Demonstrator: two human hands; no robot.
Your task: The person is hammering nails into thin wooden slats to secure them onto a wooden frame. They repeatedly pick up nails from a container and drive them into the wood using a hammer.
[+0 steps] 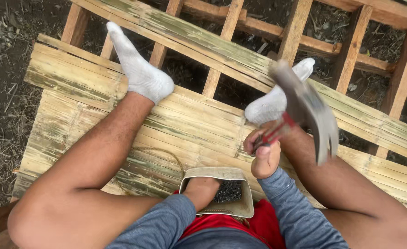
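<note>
Right hand (263, 154) with fingers clamped on a red-handled hammer (311, 110) raised and blurred over bamboo slats (199, 124), left hand (203, 186) sunk in a nail pouch (238, 205) at the lap, its fingers hidden, white-socked feet (141, 69) on the slats, wooden frame (351, 46) beyond

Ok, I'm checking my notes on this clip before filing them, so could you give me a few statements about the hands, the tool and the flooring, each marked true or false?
1. The right hand grips a claw hammer with a red handle. True.
2. The left hand lies flat on the slats. False: it reaches into a tan pouch of dark nails.
3. The person wears white socks. True.
4. The flattened bamboo slats lie on a metal frame. False: the wooden frame carries them.
5. The hammer head rests on the slats. False: it is raised, blurred.
</note>
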